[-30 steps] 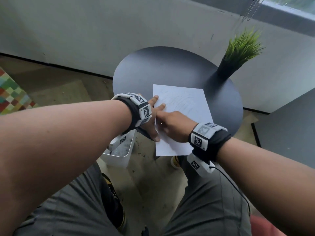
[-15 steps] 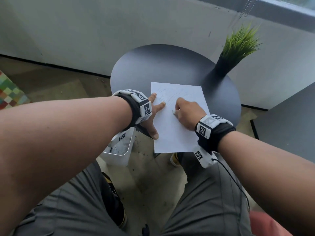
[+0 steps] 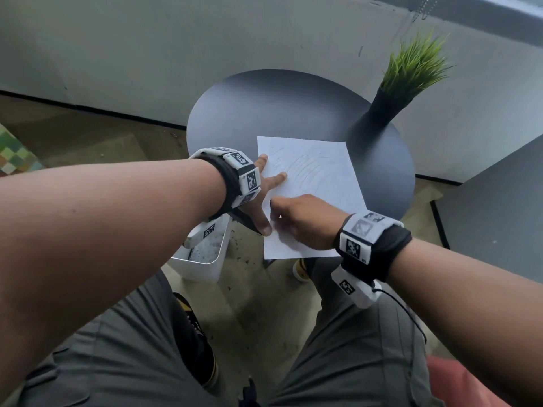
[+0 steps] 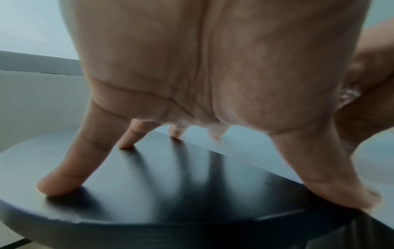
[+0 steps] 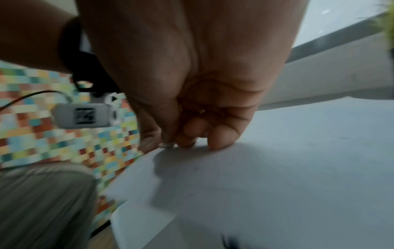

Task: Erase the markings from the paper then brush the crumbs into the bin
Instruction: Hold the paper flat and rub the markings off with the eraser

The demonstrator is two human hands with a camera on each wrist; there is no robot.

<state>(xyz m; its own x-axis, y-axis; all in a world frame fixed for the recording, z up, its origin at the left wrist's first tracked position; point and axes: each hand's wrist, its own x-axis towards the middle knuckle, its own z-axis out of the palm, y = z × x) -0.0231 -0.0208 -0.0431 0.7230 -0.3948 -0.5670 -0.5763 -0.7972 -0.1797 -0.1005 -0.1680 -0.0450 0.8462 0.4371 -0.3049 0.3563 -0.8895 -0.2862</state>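
Observation:
A white sheet of paper (image 3: 317, 177) with faint curved pencil lines lies on the round dark table (image 3: 264, 113), its near edge overhanging. My left hand (image 3: 264, 195) is spread flat, fingers straight, pressing the sheet's left edge; the left wrist view shows its fingertips (image 4: 57, 187) on the table (image 4: 149, 193). My right hand (image 3: 299, 218) has curled fingers and pinches a small whitish eraser (image 5: 166, 144) against the paper (image 5: 277, 168) near the left thumb. The eraser barely shows. A white bin (image 3: 205, 259) stands on the floor below the table's left side.
A potted green grass plant (image 3: 411, 71) stands at the table's far right edge. A grey wall runs behind the table. A dark panel (image 3: 499, 201) is at the right. My knees and shoes are below the table's near edge.
My right hand rubbed away toward the sheet's middle, then came back near-left beside my left thumb. My left hand stayed pressing the paper's left edge.

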